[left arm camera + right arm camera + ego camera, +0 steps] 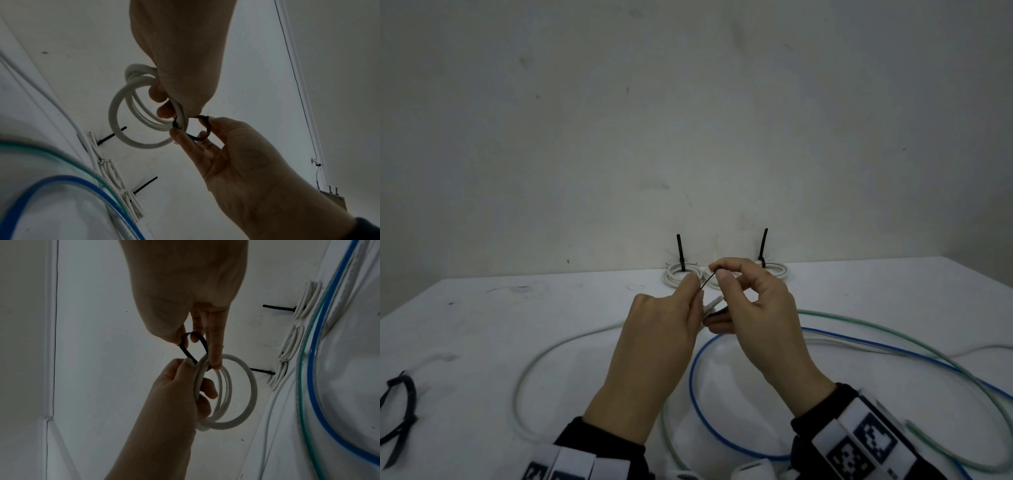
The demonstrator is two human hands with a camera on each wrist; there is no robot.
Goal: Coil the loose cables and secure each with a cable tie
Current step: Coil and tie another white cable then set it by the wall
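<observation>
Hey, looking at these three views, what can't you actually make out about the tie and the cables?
- Head view: the white coil is mostly hidden behind the left hand and right hand.
- Wrist views: whether the black cable tie is locked; fingers cover its head.
- Head view: spare ties are cut off by the left edge.

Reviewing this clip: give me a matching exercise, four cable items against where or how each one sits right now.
Items:
1. white coil
2. black cable tie
3. blue cable
4. spare ties

States:
A. lying loose on the table
B. looped round a bundle, pinched by the right hand
C. at the table's left edge
D. gripped in the left hand

Pairs: 1-D, 2-B, 3-A, 4-C
</observation>
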